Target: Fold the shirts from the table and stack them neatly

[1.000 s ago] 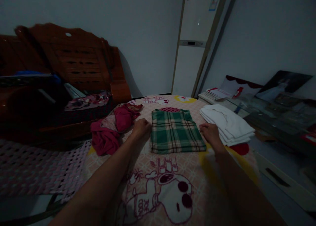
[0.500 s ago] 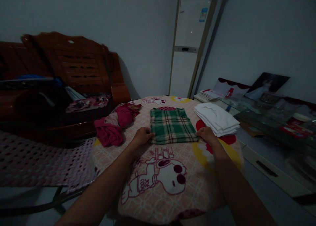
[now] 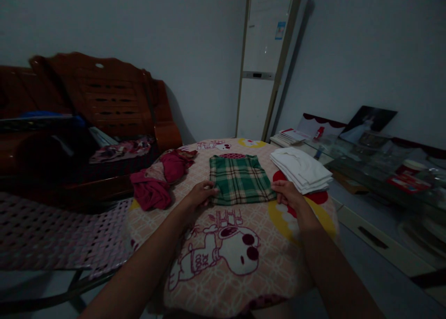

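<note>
A green plaid cloth (image 3: 242,179), folded into a rough rectangle, lies flat on the round table's patterned cover (image 3: 275,256). My left hand (image 3: 200,196) is closed at its near left edge, fingertips on the fabric. At the near right edge, my right hand (image 3: 290,196) pinches the fabric between thumb and fingers. A stack of folded white cloths (image 3: 301,168) lies just beyond my right hand. Left of the plaid piece sits a crumpled magenta garment (image 3: 153,186), apart from my left hand.
A wooden bench (image 3: 108,96) with clothes on it stands at the back left, near a woven-strap seat (image 3: 59,235). A tall white cabinet-like unit (image 3: 256,105) fills the corner. Along the right runs a glass-topped stand (image 3: 376,165) holding papers, a photo and a cup.
My view has tilted up and turned slightly right. The fingers of both hands have shifted a little at the plaid cloth's side edges. The cloth stays in place on the table.
</note>
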Tool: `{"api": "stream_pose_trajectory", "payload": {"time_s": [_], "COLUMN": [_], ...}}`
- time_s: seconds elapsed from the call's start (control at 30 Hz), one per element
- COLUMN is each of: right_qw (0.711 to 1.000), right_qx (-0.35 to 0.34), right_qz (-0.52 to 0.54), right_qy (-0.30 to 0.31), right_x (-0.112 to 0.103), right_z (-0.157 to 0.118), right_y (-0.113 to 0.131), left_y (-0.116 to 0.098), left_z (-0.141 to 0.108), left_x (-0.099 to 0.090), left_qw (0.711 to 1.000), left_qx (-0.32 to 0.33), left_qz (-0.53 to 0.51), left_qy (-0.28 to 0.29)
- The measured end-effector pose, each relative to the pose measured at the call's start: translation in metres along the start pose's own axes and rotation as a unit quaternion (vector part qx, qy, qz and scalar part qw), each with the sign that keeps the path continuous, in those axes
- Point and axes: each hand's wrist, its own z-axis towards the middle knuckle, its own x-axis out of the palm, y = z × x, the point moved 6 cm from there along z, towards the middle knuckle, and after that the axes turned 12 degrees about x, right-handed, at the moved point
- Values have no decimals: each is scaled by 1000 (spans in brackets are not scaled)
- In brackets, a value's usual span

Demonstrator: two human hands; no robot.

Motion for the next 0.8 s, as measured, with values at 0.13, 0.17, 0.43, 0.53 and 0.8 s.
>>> {"api": "stream_pose_trajectory", "payload": {"time_s": [0.13,0.17,0.43,0.53,0.8], "right_qw": [999,999,998,995,993], "right_qx": [-15,-17,-9,-10,-9], "right_qz": [-33,-36,-63,-94,-115], "right_qy": [13,6,-10,-12,-26], "right_x": [2,2,0,-1,-9], "right_z": [-5,-6,-5,-3,4], "right_y": [5,6,6,3,-5], "left_y": [-8,-10,-2,-2,-5], "left_z": [-3,-2,1,-2,-3], "left_x": [4,3,-1,-5,-8], "left_qw": [997,997,996,992,983], "left_qx": [20,33,34,18,34], "left_qz": [35,43,68,111,160], "left_qy": [61,57,57,64,81]}}
